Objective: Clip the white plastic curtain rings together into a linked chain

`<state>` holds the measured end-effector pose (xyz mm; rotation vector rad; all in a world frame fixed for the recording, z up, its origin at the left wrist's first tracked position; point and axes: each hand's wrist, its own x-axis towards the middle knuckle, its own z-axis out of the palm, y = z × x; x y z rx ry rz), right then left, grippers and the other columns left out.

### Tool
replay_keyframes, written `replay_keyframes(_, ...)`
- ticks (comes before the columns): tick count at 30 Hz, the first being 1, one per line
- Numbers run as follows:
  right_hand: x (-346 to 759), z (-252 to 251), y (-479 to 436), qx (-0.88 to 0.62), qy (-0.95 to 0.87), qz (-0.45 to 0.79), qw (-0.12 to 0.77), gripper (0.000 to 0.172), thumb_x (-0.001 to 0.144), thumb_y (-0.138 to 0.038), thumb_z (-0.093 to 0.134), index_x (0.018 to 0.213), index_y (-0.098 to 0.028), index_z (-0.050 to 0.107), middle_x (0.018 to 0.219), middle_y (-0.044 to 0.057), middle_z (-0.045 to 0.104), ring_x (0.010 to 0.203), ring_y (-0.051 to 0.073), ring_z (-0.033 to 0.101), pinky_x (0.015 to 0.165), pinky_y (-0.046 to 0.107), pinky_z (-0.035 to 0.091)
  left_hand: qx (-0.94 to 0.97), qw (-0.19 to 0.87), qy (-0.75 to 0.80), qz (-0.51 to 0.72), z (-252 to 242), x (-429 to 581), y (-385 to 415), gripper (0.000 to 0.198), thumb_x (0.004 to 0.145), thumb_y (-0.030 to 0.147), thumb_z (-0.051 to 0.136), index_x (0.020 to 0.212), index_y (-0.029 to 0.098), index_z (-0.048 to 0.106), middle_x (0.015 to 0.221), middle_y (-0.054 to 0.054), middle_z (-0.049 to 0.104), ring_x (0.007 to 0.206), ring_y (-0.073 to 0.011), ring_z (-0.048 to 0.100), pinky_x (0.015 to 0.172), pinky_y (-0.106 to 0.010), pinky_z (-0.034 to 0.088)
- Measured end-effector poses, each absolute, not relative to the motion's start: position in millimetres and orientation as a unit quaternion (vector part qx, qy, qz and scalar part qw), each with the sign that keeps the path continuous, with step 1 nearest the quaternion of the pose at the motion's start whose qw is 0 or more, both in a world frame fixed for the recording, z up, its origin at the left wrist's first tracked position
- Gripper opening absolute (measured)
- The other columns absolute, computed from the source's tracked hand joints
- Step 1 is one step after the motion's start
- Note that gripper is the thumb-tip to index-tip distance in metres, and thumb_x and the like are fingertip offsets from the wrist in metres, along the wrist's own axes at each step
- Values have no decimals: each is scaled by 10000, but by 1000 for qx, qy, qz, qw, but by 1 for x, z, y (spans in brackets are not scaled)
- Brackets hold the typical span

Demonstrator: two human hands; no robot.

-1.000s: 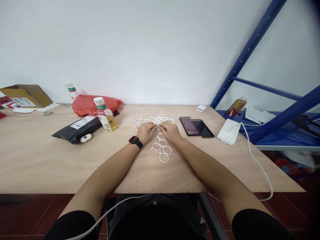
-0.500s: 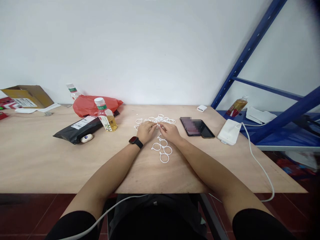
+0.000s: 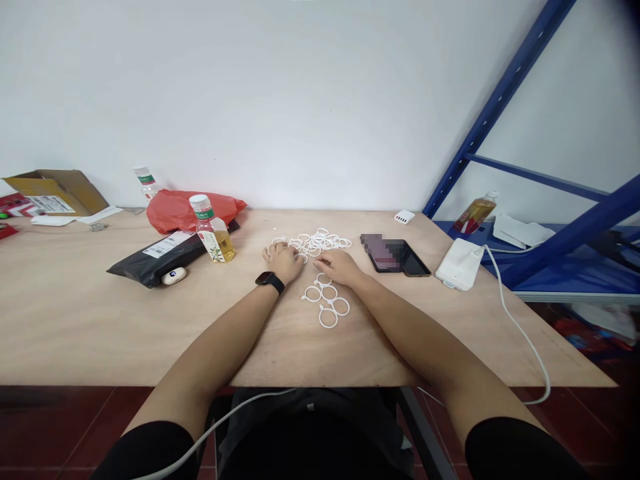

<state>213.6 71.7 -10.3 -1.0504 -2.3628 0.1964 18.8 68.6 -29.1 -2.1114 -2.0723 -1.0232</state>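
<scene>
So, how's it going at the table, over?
Left fingers at white rings; right fingers bent nearby, grip unclear. Rings: far pile, smaller group nearer. Black parcel well left, clear of both hands.

Part-full bottle [image 3: 215, 241] standing beside black parcel [image 3: 140, 265], red bag [image 3: 173, 210] behind; phone [image 3: 417, 261] near cabled white device [image 3: 457, 265].

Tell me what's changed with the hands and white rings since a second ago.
The left hand parted from the right hand and moved left over the edge of the ring pile; the right drew back toward the person. Whether either holds a ring is unclear. In the nearer group, the rightmost ring shifted slightly right and closer. The black parcel and red bag stayed put.
</scene>
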Motion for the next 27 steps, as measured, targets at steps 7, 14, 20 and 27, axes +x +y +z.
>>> replay_keyframes(7, 214, -6, 63, -358, -865, 151, 318, 189, 881, -333, 590, 849, -197, 719, 745, -1, 696, 653, 122, 584, 636, 231, 393, -676, 2, -663, -321, -26, 20, 66, 137, 775, 333, 653, 836, 229, 718, 1173, -138, 617, 1156, -370, 467, 1026, -619, 217)
replay_keyframes(14, 214, -10, 67, -400, -823, 113, 387, 184, 872, -322, 604, 977, -209, 705, 841, 12, 720, 659, 128, 602, 674, 247, 442, -662, -21, -645, -381, -10, 22, 62, 174, 871, 379, 588, 896, 263, 716, 1060, -77, 665, 1078, -293, 532, 958, -491, 304)
replay_keyframes(20, 215, -9, 65, -372, -840, 63, 391, 413, 826, -312, 674, 1225, -229, 606, 955, 20, 712, 618, 122, 580, 698, 263, 470, -715, -53, -585, -379, -7, 27, 59, 215, 907, 371, 536, 902, 241, 708, 849, -22, 730, 903, -214, 629, 957, -426, 323)
replay_keyframes(27, 212, -10, 66, -352, -851, 34, 388, 172, 928, -300, 557, 957, -227, 709, 918, 38, 733, 827, 171, 658, 775, 279, 478, -728, -96, -520, -436, -13, 24, 63, 256, 945, 322, 477, 1041, 221, 692, 916, -25, 748, 861, -182, 672, 867, -343, 464)
